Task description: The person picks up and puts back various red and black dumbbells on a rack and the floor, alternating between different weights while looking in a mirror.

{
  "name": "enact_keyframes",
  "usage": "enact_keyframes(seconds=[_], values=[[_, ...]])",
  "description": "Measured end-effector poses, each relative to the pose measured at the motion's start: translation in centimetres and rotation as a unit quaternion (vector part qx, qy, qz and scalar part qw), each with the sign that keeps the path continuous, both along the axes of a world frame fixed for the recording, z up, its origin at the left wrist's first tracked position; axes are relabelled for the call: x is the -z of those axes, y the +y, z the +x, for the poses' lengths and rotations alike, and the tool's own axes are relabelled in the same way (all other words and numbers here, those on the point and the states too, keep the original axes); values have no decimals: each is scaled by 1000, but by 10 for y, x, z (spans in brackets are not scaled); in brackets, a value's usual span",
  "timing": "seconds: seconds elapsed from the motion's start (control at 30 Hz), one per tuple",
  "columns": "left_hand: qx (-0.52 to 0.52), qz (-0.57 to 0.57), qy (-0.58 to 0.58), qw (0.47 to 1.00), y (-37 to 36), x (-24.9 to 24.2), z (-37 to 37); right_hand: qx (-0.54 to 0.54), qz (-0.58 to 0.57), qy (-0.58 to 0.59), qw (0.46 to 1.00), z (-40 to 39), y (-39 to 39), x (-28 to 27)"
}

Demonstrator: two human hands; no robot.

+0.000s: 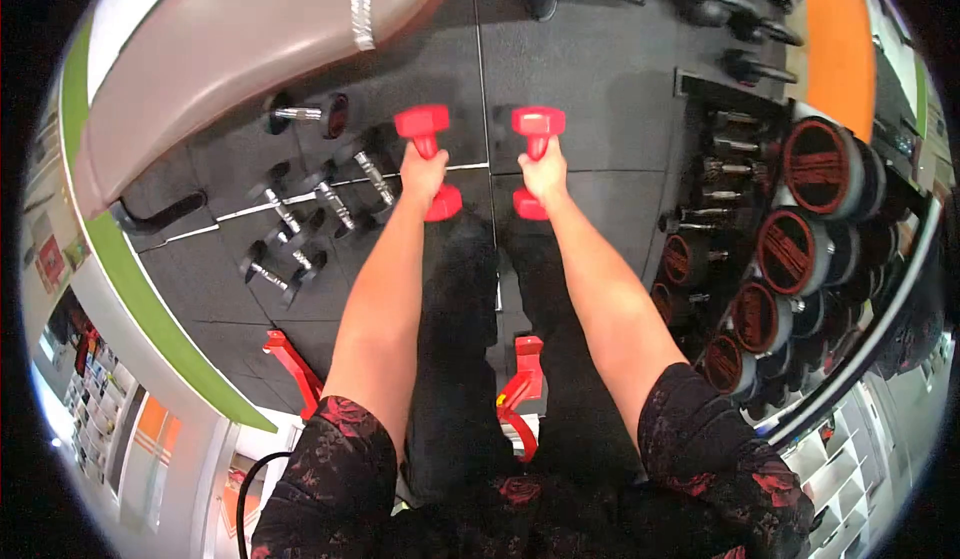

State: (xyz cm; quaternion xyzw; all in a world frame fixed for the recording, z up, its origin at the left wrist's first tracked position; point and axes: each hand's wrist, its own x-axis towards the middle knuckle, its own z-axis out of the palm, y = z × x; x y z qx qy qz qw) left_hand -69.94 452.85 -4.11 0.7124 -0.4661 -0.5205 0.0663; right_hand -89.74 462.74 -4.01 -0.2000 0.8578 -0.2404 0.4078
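Both arms stretch out forward over the dark tiled floor. My left hand [423,171] is closed around the handle of a red dumbbell [422,119], whose two heads show beyond and behind the fist. A second red dumbbell [538,120] is gripped in my right hand [544,173], its far head beyond the fingers and its near head below them. The two dumbbells are apart, roughly parallel, on either side of a floor seam.
Several dumbbells with chrome handles [330,199] lie on the floor at left. A rack of large round dumbbells [790,249] stands at right, with kettlebells [715,9] beyond. A brown padded surface [250,39] is at upper left. Red metal supports [527,364] are below.
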Motion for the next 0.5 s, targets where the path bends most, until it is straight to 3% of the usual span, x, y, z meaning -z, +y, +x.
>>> enact_keyframes(seconds=[0.07,0.13,0.17,0.2,0.33,0.5], values=[[-25,24,41,999,-11,48,4,-1,5,23,1000,-5,-9,52],[47,4,-56,997,-17,114,24,0,33,17,999,-10,-20,86],[66,25,-73,995,-22,130,27,0,50,21,999,-11,-26,93],[70,-27,-77,994,-21,145,28,0,66,26,997,-12,-28,104],[57,6,-72,996,-22,171,35,7,64,34,997,-11,-31,119],[26,50,-45,997,-22,162,27,0,88,40,995,-9,-31,126]])
